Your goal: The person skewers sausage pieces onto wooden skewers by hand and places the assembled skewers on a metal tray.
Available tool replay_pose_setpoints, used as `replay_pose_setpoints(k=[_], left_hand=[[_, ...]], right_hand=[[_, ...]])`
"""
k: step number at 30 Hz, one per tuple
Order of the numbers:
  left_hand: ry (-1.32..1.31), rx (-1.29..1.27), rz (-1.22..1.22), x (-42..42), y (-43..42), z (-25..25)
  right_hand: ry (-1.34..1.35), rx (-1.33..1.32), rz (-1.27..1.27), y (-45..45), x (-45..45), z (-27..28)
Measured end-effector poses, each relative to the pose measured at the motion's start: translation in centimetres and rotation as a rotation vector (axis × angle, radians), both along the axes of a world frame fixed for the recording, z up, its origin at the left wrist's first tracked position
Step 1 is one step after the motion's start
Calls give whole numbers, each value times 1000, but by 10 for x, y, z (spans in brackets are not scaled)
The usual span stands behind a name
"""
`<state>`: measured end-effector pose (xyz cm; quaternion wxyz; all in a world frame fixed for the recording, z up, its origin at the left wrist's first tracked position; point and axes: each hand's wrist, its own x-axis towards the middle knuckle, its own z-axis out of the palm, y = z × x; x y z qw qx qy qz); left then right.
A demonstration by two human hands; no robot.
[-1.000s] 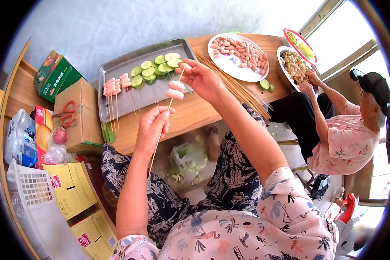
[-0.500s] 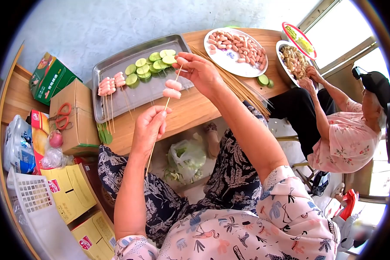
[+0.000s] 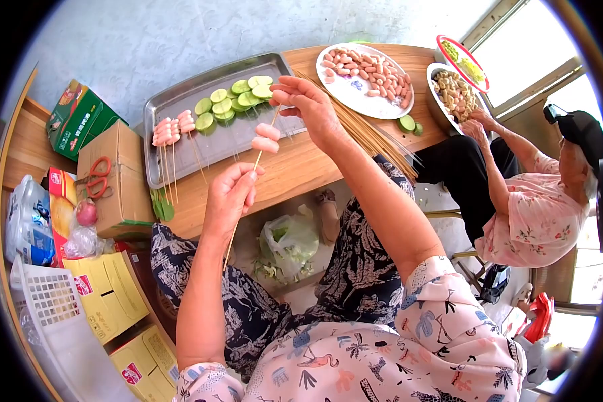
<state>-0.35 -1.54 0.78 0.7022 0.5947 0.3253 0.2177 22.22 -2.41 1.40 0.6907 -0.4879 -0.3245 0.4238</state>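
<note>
My left hand [image 3: 231, 194] is closed around the lower part of a thin wooden skewer [image 3: 257, 159], which slants up to the right. Two small pink sausages [image 3: 266, 138] sit crosswise on it above that hand. At the skewer's upper tip, my right hand [image 3: 309, 112] pinches what looks like another small sausage, mostly covered by the fingers. Behind the hands lies a metal tray [image 3: 174, 100] with round green slices [image 3: 241, 99] and several loaded skewers [image 3: 172, 132] at its left end. A white oval plate [image 3: 352, 100] of loose small sausages [image 3: 375, 70] stands beyond my right hand.
Loose skewers [image 3: 362, 130] lie right of my right forearm. A cardboard box [image 3: 114, 181] with red-handled scissors [image 3: 98, 178] stands left. A plastic bag [image 3: 288, 241] is under the table [image 3: 281, 184]. At right, another person [image 3: 536, 214] handles food in a bowl [image 3: 439, 107].
My right hand has shifted very slightly at the skewer's tip. The skewer, its two sausages and my left hand look almost unchanged.
</note>
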Motion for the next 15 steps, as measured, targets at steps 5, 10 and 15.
replay_pose_setpoints(k=[5, 10, 15], left_hand=[[6, -3, 2, -1, 0, 2], [12, 8, 2, 0, 0, 1], [12, 20, 7, 2, 0, 1]], right_hand=[[-89, -13, 40, -1, 0, 1], [-102, -26, 39, -2, -1, 3], [70, 5, 8, -1, 0, -1]])
